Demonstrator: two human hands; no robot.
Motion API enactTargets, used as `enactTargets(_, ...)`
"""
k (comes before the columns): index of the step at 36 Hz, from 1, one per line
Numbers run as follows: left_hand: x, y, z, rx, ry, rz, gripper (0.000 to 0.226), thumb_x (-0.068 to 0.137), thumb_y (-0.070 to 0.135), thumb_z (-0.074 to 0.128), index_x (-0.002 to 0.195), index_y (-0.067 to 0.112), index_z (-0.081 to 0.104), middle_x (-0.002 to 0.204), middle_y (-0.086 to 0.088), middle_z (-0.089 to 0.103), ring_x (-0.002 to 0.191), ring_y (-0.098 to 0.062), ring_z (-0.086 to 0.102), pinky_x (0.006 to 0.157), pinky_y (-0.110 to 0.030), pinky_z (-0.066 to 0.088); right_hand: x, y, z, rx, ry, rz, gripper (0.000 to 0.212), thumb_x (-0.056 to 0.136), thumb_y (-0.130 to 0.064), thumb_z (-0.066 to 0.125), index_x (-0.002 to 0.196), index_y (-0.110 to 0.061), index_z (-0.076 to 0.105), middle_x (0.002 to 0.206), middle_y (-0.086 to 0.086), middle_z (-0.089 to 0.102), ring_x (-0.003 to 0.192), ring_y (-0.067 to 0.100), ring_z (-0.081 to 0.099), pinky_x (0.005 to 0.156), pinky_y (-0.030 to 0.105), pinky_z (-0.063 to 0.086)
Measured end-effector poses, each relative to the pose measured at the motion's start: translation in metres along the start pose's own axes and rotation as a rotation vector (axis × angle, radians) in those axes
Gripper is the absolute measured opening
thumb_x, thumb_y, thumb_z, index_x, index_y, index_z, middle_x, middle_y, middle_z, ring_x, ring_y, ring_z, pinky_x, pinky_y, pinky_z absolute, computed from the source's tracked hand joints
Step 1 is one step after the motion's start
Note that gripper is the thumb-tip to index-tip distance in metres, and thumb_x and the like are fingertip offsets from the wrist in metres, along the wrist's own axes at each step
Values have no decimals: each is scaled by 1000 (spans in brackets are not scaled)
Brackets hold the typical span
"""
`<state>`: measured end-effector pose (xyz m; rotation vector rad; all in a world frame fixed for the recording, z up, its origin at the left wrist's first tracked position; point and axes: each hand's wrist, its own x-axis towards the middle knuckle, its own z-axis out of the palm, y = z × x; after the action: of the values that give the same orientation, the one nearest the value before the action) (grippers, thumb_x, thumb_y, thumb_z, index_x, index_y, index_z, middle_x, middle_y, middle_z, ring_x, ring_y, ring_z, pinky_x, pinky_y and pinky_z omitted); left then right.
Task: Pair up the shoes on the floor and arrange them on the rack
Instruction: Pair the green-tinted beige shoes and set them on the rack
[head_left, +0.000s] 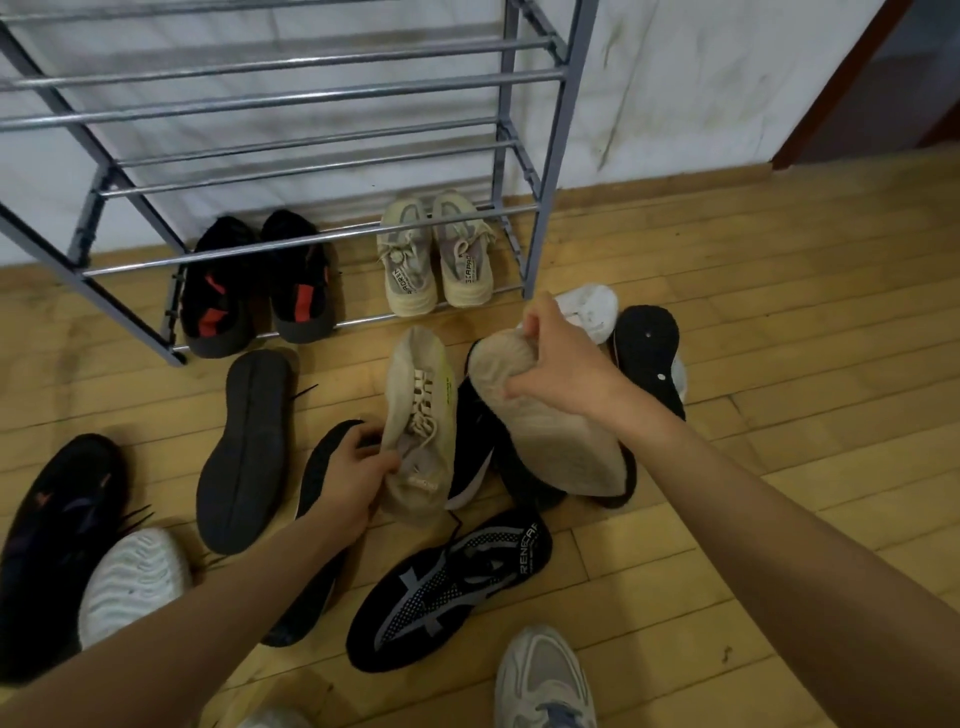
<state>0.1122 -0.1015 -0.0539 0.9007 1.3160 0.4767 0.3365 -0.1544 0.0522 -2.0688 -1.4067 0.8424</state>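
Note:
My left hand grips the heel of a beige laced sneaker lying on its side on the wood floor. My right hand is closed on the toe of a matching beige sneaker, held sole-up over a black shoe. The grey metal rack stands against the wall. On its bottom tier sit a black pair with red patches and a cream pair.
Loose shoes surround my hands: an upturned black sole, a black patterned sneaker, a black shoe and white sole at left, a grey sneaker at the bottom, a black sole and white shoe at right.

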Motion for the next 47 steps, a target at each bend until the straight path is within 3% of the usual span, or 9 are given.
enactTargets(6, 5, 1, -33, 23, 87, -14, 38, 85, -2, 61, 119, 14, 55, 106, -12, 63, 93, -27, 63, 70, -37, 53, 5, -56, 8, 65, -50, -237, 49, 70, -13, 76, 90, -17, 31, 75, -7, 34, 60, 7, 32, 52, 20, 27)
enactTargets(12, 6, 5, -67, 213, 104, -76, 22, 91, 13, 60, 112, 7, 65, 110, -14, 68, 97, -24, 63, 91, -39, 51, 3, -83, 38, -32, -71, -572, 38, 76, -12, 70, 90, -16, 35, 81, -2, 41, 66, 9, 35, 57, 25, 32)
enactTargets(16, -6, 31, -74, 177, 145, 112, 19, 95, 27, 54, 88, 15, 66, 88, -7, 64, 76, -14, 58, 68, -25, 48, 7, -84, 59, -274, 42, -832, 37, 75, -13, 67, 94, -19, 36, 90, 2, 53, 81, 11, 34, 68, 38, 45)
enactTargets(20, -15, 60, -82, -77, -155, -24, 45, 95, 48, 43, 105, 11, 67, 98, -15, 67, 92, -28, 65, 75, -37, 59, 23, -74, 90, -457, 217, -1087, 34, 77, -21, 51, 110, -13, 46, 103, 8, 67, 104, 20, 44, 84, 35, 46)
enactTargets(24, -10, 67, -97, -260, -253, -113, 45, 93, 38, 52, 120, 3, 62, 102, -15, 66, 88, -23, 67, 72, -33, 61, 35, -62, 118, -476, 245, -1190, 32, 76, -13, 55, 107, -11, 50, 104, 7, 70, 109, 19, 47, 95, 32, 36)
enactTargets(30, 1, 46, -121, -255, -114, -103, 20, 93, 23, 51, 97, 7, 63, 91, -11, 64, 80, -21, 62, 62, -30, 58, 47, -54, 152, -546, -7, -1146, 38, 79, -21, 51, 115, -10, 57, 121, 5, 63, 124, 19, 40, 107, 29, 28)
enactTargets(34, 9, 37, -147, -179, 35, -68, 27, 91, 25, 59, 111, 7, 61, 106, -14, 68, 92, -27, 68, 70, -35, 59, 47, -44, 166, -481, -94, -1002, 26, 87, -30, 48, 111, -18, 50, 127, 4, 56, 127, 18, 40, 104, 33, 40)
enactTargets(42, 9, 7, -177, -5, 158, -118, 29, 92, 17, 58, 119, 5, 53, 99, -12, 64, 86, -26, 65, 64, -34, 53, 50, -20, 175, -239, -258, 70, 72, 89, -45, 57, 142, -10, 25, 138, 11, 42, 121, 26, 48, 89, 33, 47)
enactTargets(47, 9, -11, -168, 122, 164, -150, 15, 93, 17, 56, 105, 10, 55, 102, -12, 61, 92, -28, 62, 81, -45, 54, 47, -28, 183, -119, -504, 140, 43, 91, -30, 60, 126, -8, 50, 123, 8, 58, 111, 20, 55, 82, 24, 45)
